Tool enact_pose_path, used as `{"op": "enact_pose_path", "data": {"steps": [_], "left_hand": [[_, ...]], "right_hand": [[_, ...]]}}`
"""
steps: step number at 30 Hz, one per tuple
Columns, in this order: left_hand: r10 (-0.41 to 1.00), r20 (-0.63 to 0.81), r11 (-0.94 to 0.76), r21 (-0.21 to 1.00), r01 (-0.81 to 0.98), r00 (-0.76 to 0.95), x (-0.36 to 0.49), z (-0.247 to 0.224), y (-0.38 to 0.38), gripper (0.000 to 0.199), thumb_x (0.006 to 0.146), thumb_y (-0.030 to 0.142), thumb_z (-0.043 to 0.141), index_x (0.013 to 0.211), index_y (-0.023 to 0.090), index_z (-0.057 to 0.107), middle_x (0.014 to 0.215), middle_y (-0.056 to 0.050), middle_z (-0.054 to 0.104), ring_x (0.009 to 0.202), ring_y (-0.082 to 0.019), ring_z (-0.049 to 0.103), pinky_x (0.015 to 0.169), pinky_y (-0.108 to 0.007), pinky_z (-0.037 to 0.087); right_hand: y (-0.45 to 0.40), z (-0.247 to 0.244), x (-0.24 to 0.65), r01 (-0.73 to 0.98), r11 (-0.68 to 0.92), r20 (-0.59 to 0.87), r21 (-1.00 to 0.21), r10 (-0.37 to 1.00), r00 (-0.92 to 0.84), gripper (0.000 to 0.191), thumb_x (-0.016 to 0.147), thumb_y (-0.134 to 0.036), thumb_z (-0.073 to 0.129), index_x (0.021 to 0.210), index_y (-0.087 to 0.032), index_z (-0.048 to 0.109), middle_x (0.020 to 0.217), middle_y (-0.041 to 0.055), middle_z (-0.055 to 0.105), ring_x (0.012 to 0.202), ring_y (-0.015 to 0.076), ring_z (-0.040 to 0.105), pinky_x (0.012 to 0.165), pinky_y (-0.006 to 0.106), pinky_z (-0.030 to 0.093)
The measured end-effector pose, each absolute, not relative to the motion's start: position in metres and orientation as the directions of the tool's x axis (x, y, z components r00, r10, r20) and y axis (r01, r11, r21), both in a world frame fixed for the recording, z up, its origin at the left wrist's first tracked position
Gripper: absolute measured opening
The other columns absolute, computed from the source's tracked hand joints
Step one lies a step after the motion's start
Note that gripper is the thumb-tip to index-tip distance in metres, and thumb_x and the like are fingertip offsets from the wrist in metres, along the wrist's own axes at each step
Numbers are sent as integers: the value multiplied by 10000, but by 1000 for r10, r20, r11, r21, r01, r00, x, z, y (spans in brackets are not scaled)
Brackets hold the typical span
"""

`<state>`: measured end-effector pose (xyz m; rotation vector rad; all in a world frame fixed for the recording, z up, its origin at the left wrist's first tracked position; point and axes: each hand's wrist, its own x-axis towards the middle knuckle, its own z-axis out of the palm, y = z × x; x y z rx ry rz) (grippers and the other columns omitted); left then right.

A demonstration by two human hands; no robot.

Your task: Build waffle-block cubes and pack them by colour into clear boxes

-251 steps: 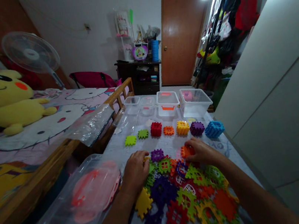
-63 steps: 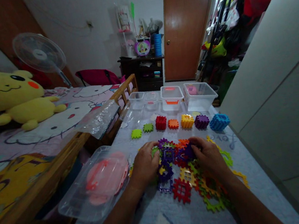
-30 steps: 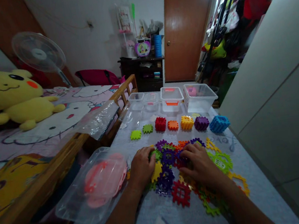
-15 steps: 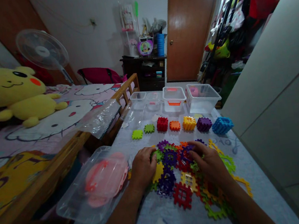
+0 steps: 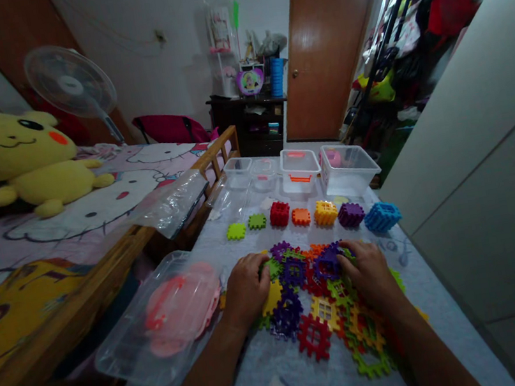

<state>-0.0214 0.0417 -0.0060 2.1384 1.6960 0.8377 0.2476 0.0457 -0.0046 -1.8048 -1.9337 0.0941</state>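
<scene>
A heap of interlocking plastic waffle tiles [image 5: 317, 313] in many colours lies on the quilted grey-blue table cover [image 5: 443, 333]. My left hand [image 5: 248, 291] curls over a green tile [image 5: 271, 268] at the heap's left side, beside a yellow tile [image 5: 272, 298]. My right hand [image 5: 371, 276] presses on the heap's right side, its fingers on a purple tile [image 5: 329, 264]. Beyond the heap stands a row of small assembled cubes and flat tiles, among them a red cube [image 5: 279, 213] and a blue cube [image 5: 382, 216]. The heap's lower layers are hidden.
Clear plastic boxes [image 5: 348, 170] stand at the table's far end. To the left, a clear box with pink contents [image 5: 181, 314] lies by the wooden bed rail [image 5: 103, 261]. A white wardrobe panel [image 5: 474, 154] runs along the right side.
My right hand has shifted a little to the right, and the purple tile has moved with it. My left hand stays in about the same place.
</scene>
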Motion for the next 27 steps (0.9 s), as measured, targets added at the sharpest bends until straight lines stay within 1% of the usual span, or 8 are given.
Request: {"op": "enact_pose_path", "data": {"steps": [2,4,7,11,14,20,23,27], "left_hand": [[956,259,-266,554,789,141,-21,-6,42,201,847,148,488,950,196,654,1026,-72,706,996,-221,632,925,-382,488],[957,256,-264,559,786,139,-21,-5,41,201,849,150,486,952,194,654,1012,-72,705,989,-221,632,925,-383,488],[956,259,-264,565,781,136,-21,-5,41,202,851,154,486,955,193,654,1013,-75,703,988,-221,630,927,-383,487],[956,259,-267,563,783,139,-21,-6,42,197,852,150,488,951,194,653,1011,-72,702,987,-218,629,926,-378,487],[957,254,-266,565,781,141,-22,-6,42,195,852,146,492,952,190,654,1009,-72,702,988,-218,629,931,-376,484],[954,262,-274,562,781,147,-22,-8,42,202,856,148,490,966,184,655,1020,-79,702,991,-222,628,923,-379,485],[955,256,-270,557,785,147,-22,-8,42,208,862,151,487,981,182,655,1023,-81,701,993,-221,627,926,-377,482],[955,258,-270,558,785,145,-23,-9,43,203,859,145,490,969,188,655,1013,-72,700,984,-216,626,918,-370,483]], "right_hand": [[46,-10,249,949,90,288,-303,957,2,283,833,-296,589,1077,-181,675,1076,119,705,983,303,584,864,444,422],[46,-13,248,959,79,292,-271,957,4,284,806,-296,625,1074,-215,672,1051,90,712,960,294,588,821,419,423],[47,-14,246,961,67,281,-269,960,12,309,781,-268,646,1088,-234,656,1013,66,722,923,281,596,780,396,417],[46,-11,244,963,47,242,-266,970,19,313,800,-249,622,1109,-207,650,1061,94,712,963,304,583,788,410,403],[45,-8,241,959,43,212,-282,977,19,326,788,-221,617,1113,-202,648,1022,91,714,973,309,575,782,404,390],[48,-4,238,925,27,187,-379,981,48,378,790,-144,554,1161,-182,614,913,61,716,928,270,589,773,373,379],[48,-3,238,929,18,182,-370,982,53,324,806,-125,530,1097,-194,655,901,62,712,902,253,590,771,358,371],[47,0,236,968,-19,166,-251,984,62,190,833,-224,575,953,-224,723,941,87,687,952,276,554,761,359,346]]}}
